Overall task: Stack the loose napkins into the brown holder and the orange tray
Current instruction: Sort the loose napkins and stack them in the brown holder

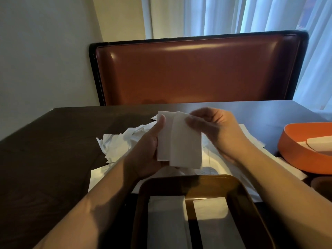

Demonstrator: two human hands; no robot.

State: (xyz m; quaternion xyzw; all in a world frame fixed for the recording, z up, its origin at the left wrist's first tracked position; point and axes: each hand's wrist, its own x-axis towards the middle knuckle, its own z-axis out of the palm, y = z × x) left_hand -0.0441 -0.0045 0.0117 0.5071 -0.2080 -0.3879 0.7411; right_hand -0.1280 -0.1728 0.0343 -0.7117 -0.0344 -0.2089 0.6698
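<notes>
I'm gripping a small stack of napkins [177, 141] in my left hand [145, 150] while my right hand [215, 130] is pinching its top edge, above the brown holder [239, 187]; the orange tray [294, 151] is sitting at right

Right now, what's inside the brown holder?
Inside the brown holder lie two flat stacks of white napkins side by side: the left stack and the right stack. Their near ends run out of frame, and how deep each stack goes cannot be seen.
</notes>
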